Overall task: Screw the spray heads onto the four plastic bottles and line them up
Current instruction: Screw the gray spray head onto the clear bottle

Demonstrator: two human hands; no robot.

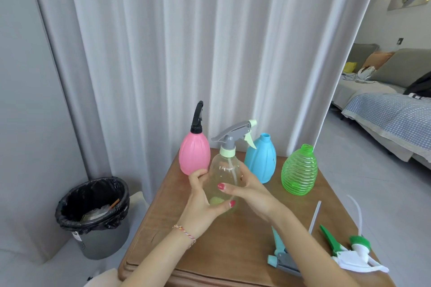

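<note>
Head view: clear bottle (224, 177) held up over the wooden surface (163, 228) by both hands, grey spray head (233, 134) already on its neck w/ pale collar; can't tell if fully tight. Left hand (200, 200) grip curled round the lower body from the left, thumb on the front; right hand (251, 193) grip wrapped round the right side, fingers across the front. Pink bottle (194, 155) stands at the back left w/ black spray head (197, 117) on. Blue bottle (261, 161) and green bottle (299, 170) stand to the right, necks open, no heads. Loose on the surface near edge: teal/grey spray head (281, 256) partly under right forearm, green/white spray head (354, 254) beside it. Est. abt half done. Step in hand, judged: set clear bottle down just beside pink. To do well: keep it upright, lower base flat, nozzle facing same way as the row, check collar is snug before letting go, don't knock pink.
</note>
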